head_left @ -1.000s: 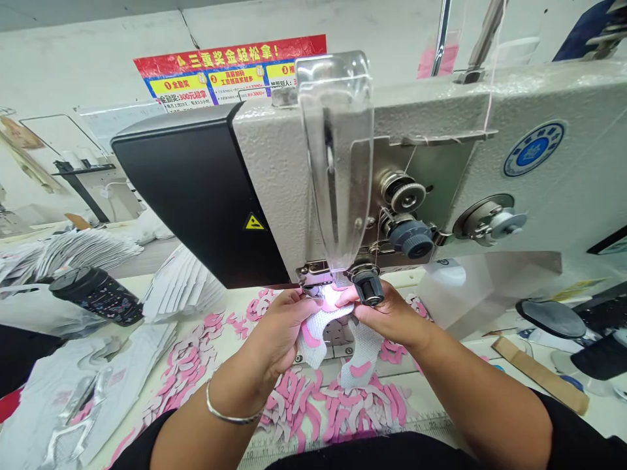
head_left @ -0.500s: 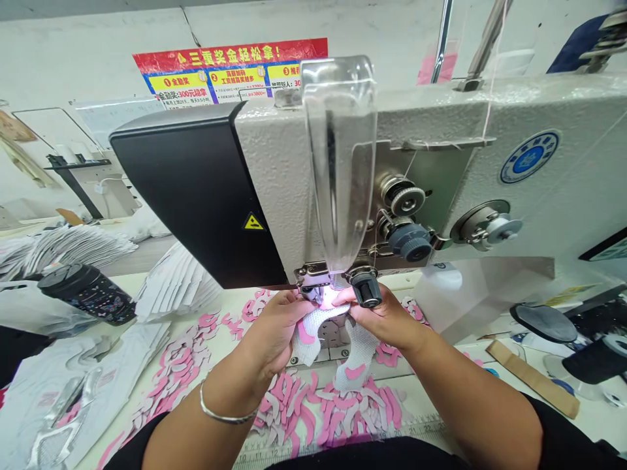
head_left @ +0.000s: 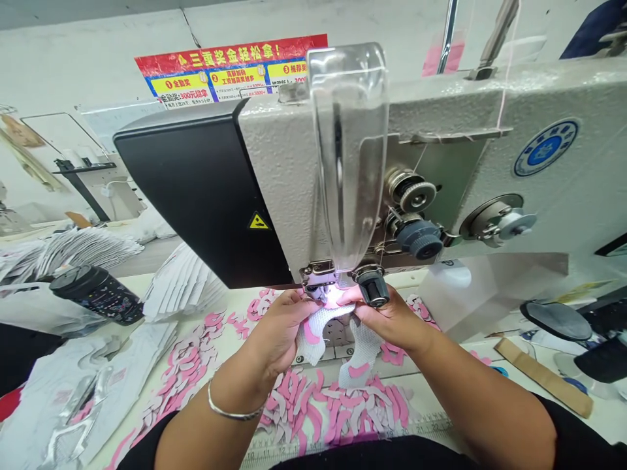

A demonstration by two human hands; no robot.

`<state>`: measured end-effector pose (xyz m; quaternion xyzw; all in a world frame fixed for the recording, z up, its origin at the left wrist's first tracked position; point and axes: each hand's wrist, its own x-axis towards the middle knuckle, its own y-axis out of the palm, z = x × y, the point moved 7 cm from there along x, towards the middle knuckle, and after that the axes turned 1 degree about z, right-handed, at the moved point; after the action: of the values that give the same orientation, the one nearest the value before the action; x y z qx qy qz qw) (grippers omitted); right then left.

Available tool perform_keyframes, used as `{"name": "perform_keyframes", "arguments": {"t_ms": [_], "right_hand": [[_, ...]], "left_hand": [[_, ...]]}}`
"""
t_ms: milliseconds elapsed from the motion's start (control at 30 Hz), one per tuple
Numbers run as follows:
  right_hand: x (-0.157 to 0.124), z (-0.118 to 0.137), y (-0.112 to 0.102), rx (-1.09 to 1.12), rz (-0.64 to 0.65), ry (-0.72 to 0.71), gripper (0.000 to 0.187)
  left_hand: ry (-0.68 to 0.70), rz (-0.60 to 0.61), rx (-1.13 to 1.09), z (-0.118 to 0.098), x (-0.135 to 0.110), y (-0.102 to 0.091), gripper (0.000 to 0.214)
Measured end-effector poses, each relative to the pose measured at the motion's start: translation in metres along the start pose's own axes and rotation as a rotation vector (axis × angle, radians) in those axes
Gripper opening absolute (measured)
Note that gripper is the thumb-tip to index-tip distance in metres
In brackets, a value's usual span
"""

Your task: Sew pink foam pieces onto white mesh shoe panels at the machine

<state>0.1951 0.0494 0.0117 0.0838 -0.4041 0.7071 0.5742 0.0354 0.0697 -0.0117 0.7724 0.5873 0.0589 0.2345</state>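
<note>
Since the earlier frame the head view has shifted slightly, and the hands have barely moved. The left hand [head_left: 274, 333] and right hand [head_left: 392, 320] are both closed in a pinch on a white mesh piece [head_left: 362, 352] with pink patches, which sits under the presser foot [head_left: 316, 281] of the sewing machine [head_left: 294, 196], centre of frame. Pink-and-white cutouts [head_left: 337, 411] lie heaped on the table [head_left: 426, 391] below the hands. White mesh stacks [head_left: 181, 284] and a black tumbler [head_left: 95, 294] are at left.
</note>
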Motion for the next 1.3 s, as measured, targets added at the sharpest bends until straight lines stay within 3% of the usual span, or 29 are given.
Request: {"name": "perform_keyframes", "arguments": {"t_ms": [333,567,833,933,1100,1300], "right_hand": [[-0.003,0.006,-0.002,-0.158,-0.059,-0.078,0.032],[-0.009,0.018,0.000,-0.321,-0.094,-0.094,0.035],[-0.019,0.030,0.014,-0.574,-0.120,-0.081,0.037],[-0.025,0.035,0.021,-0.672,-0.121,-0.055,0.037],[-0.033,0.042,0.031,-0.790,-0.053,-0.028,0.042],[-0.027,0.040,0.025,-0.669,-0.008,-0.019,0.037]], "left_hand": [[-0.015,-0.001,0.004,0.003,-0.016,-0.018,0.032],[-0.020,-0.028,-0.015,0.012,-0.027,-0.033,0.028],[0.025,-0.130,-0.072,0.005,-0.017,-0.042,0.023],[0.073,-0.124,-0.064,0.006,-0.017,-0.040,0.019],[0.120,-0.099,0.151,0.007,-0.018,-0.021,0.017],[0.090,-0.077,0.241,0.001,-0.010,-0.004,0.008]]}}
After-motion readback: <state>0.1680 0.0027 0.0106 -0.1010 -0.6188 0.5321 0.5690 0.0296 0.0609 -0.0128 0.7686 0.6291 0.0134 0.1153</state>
